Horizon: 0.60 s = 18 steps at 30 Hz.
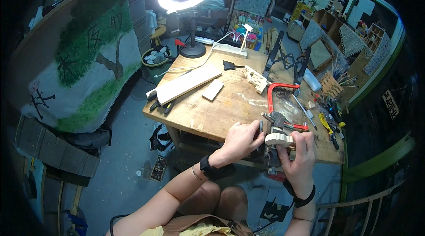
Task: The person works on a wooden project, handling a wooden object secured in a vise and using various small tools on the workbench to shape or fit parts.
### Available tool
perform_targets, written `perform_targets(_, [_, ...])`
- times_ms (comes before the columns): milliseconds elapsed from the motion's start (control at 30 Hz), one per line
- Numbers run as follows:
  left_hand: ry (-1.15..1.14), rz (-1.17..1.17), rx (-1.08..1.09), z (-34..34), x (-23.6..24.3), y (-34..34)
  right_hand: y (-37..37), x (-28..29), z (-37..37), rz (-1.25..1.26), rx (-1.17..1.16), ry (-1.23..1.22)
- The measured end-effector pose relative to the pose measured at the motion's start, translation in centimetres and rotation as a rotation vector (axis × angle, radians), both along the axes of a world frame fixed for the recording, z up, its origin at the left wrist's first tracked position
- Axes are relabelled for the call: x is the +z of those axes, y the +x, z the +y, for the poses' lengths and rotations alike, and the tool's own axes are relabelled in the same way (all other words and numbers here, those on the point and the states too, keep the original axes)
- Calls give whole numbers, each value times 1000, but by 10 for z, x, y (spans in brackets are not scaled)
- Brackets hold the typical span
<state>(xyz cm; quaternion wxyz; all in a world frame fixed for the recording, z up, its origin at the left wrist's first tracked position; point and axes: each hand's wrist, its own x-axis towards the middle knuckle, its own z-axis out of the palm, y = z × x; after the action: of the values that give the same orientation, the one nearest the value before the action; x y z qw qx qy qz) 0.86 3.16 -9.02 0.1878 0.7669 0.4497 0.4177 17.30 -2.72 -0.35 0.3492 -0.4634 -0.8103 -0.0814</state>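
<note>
I am watching a pale board lying by the left edge of the workbench's surface; near the front edge, toward the right corner, the left hand is curling its fingers, around what I cannot tell, while a scalloped pale wooden piece is sitting at a dark vise, the right hand pinching it.

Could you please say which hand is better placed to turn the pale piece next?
Probably the right hand: it holds the piece at its right end; the left hand is alongside.
</note>
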Motion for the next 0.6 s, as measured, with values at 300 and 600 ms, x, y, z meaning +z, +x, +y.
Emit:
perform_targets(300, [7, 3, 4, -1, -2, 2, 1, 0, -1, -21, -25, 11])
perform_targets(600, [-15, 6, 8, -2, -2, 1, 1, 4, -1, -32, -20, -27])
